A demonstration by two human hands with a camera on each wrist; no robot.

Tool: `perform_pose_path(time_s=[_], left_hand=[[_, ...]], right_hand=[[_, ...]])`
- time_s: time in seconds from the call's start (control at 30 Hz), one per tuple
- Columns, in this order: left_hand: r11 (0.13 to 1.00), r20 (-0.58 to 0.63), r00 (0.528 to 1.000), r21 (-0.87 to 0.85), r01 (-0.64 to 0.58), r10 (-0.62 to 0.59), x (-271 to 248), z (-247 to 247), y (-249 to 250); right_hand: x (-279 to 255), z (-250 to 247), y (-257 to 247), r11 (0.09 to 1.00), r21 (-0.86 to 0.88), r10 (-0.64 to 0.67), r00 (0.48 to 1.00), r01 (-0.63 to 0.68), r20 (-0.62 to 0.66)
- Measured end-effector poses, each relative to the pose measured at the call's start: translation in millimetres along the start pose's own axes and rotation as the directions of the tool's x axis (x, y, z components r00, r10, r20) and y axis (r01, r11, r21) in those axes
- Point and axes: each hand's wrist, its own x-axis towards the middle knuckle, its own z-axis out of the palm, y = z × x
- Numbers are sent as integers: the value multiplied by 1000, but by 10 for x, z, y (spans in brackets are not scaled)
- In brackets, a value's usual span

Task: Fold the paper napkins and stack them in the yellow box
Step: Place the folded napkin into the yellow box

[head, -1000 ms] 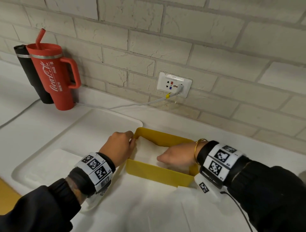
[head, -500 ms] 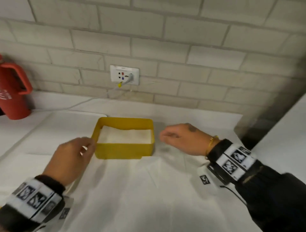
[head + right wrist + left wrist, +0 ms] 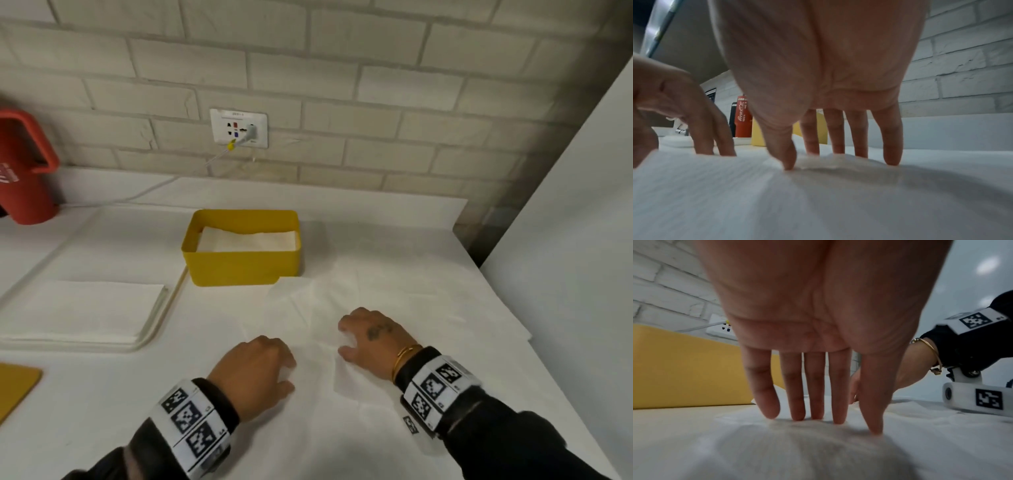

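White counter (image 3: pixel 394 260), left hand (image 3: pixel 255 371) and right hand (image 3: pixel 371 337) fingertips pressing napkin (image 3: pixel 308 308), fingers straight, napkin edges indistinct, yellow box (image 3: pixel 239 265) behind.

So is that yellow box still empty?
No: in the head view the yellow box already holds white folded napkins, lying flat inside its walls.

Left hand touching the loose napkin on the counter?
Touching. Left wrist view: left hand fingertips press onto the napkin.
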Motion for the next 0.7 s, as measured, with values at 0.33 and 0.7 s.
perform_pose_path(time_s=[0.33, 0.7], left_hand=[[997, 87, 996, 72, 14, -20, -307, -120, -162], [178, -38, 958, -984, 14, -283, -359, -503, 373]], right_hand=[[-249, -245, -141, 892, 425, -49, 967, 155, -251], [-342, -695, -54, -208, 938, 52, 961, 277, -273]])
